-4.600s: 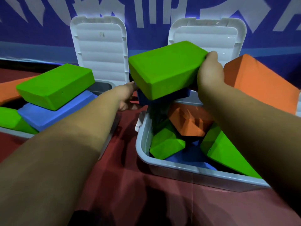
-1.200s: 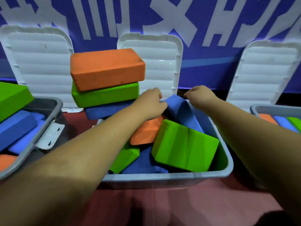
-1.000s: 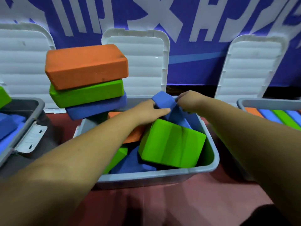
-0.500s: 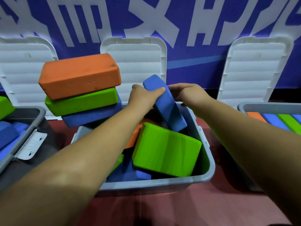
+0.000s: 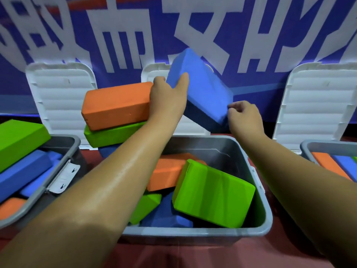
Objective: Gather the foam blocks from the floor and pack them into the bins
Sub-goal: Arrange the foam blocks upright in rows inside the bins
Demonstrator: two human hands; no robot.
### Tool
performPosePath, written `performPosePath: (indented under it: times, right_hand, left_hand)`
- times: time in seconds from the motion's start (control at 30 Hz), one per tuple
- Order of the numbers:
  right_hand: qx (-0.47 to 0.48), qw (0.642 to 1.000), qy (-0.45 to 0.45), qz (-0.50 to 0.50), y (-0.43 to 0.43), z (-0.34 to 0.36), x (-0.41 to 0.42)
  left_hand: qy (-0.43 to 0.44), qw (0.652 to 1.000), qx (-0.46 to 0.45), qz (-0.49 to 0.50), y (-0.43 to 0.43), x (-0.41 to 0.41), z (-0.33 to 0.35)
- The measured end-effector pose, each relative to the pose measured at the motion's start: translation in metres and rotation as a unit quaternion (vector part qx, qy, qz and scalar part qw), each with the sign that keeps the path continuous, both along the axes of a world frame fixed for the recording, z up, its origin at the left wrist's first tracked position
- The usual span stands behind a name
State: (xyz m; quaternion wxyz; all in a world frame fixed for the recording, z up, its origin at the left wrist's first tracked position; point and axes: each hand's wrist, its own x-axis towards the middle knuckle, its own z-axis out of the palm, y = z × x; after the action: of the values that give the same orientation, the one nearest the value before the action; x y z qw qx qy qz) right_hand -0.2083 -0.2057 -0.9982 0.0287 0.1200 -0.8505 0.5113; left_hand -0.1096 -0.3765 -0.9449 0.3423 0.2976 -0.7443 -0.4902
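Repacking the middle bin
Left grip and right grip are clamping the blue block (tilted, aloft); it is probably needing a flat slot next.

Right bin cut by edge; left hand fingers behind blue block.

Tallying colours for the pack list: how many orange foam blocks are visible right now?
4: the stack-top one, the middle-bin one, the left-bin one, the right-bin one. Others may be buried under other blocks.
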Motion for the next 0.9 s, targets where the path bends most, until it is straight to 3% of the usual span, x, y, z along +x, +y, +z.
performPosePath:
  times: [0.1, 0.23, 0.33, 0.5, 0.67, 0.9]
  right_hand:
    - [0.009, 0.998, -0.051, -0.034, -0.008, 0.004, 0.002]
    - [-0.143, 0.976, -0.14, 0.08, -0.037, 0.033, 0.018]
    - [-0.223, 0.957, -0.144, 0.12, -0.069, 0.048, 0.033]
    - [-0.235, 0.947, -0.139, 0.172, -0.114, 0.054, 0.057]
    - [-0.173, 0.957, -0.096, 0.214, -0.139, 0.053, 0.074]
    - [-0.114, 0.967, -0.047, 0.221, -0.151, 0.032, 0.082]
  left_hand:
    - [0.048, 0.998, 0.042, 0.023, -0.018, 0.012, 0.02]
    - [0.113, 0.98, 0.154, 0.052, -0.04, 0.037, 0.037]
    - [0.147, 0.968, 0.189, 0.071, -0.063, 0.055, 0.044]
    - [-0.002, 0.986, 0.024, 0.166, -0.105, 0.086, 0.045]
    - [-0.094, 0.971, 0.016, 0.218, -0.14, 0.112, 0.031]
    - [-0.143, 0.969, 0.035, 0.201, -0.154, 0.122, 0.013]
